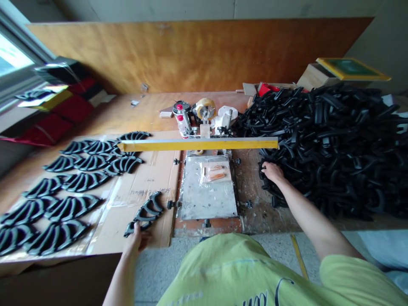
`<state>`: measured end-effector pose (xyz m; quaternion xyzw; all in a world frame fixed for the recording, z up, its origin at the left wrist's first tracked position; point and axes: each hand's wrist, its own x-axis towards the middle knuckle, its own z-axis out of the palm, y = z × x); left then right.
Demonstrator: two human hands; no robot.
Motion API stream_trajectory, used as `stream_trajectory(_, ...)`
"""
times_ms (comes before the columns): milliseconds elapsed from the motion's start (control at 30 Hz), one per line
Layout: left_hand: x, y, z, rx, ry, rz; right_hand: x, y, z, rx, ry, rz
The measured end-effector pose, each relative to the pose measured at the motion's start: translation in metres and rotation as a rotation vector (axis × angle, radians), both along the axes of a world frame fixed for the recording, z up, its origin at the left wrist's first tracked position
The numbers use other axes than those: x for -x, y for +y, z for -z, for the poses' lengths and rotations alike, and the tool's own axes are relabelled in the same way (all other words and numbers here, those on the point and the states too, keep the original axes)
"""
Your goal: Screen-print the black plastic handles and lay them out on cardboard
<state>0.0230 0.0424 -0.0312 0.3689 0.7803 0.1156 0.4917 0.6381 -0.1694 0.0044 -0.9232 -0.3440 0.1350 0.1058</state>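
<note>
My left hand [137,239] rests at the near edge of the cardboard sheet [140,187], its fingers closed on the lower end of a small fan of black curved plastic parts [147,212]. My right hand [272,171] reaches into the left edge of a large heap of the same black curved parts [334,140], with its fingers curled down among them. Between the hands lies a metal plate [208,191] with a small orange-brown piece under clear film. Above it, a yellow bar [197,144] lies crosswise.
Rows of fanned black parts [63,199] cover the cardboard at left. A tape roll [205,108], a red-capped can [181,114] and small fittings stand behind the plate. Red and black boxes [60,106] sit far left, a yellow-framed screen [350,68] far right, a wooden board [197,55] behind.
</note>
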Motion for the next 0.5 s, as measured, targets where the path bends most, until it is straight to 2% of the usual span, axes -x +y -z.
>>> stream_trajectory(100,0.000,0.011,-0.017,0.043,0.106,0.190,0.014,0.026,-0.018,-0.231,0.281,0.014)
stream_trajectory(167,-0.016,0.017,-0.039,-0.048,0.079,0.274,0.039,0.056,-0.033,-0.357,0.488,-0.071)
stream_trajectory(233,-0.049,0.023,-0.065,-0.225,-0.040,0.312,0.073,0.093,-0.046,-0.350,0.537,-0.258)
stream_trajectory(333,-0.116,0.033,-0.108,-0.477,-0.271,0.354,0.126,0.150,-0.053,-0.245,0.422,-0.511)
stream_trajectory(433,-0.176,0.038,-0.153,-0.638,-0.509,0.374,0.158,0.186,-0.046,-0.189,0.300,-0.571)
stream_trajectory(500,-0.203,0.037,-0.181,-0.734,-0.654,0.379,0.166,0.192,-0.037,-0.213,0.206,-0.577)
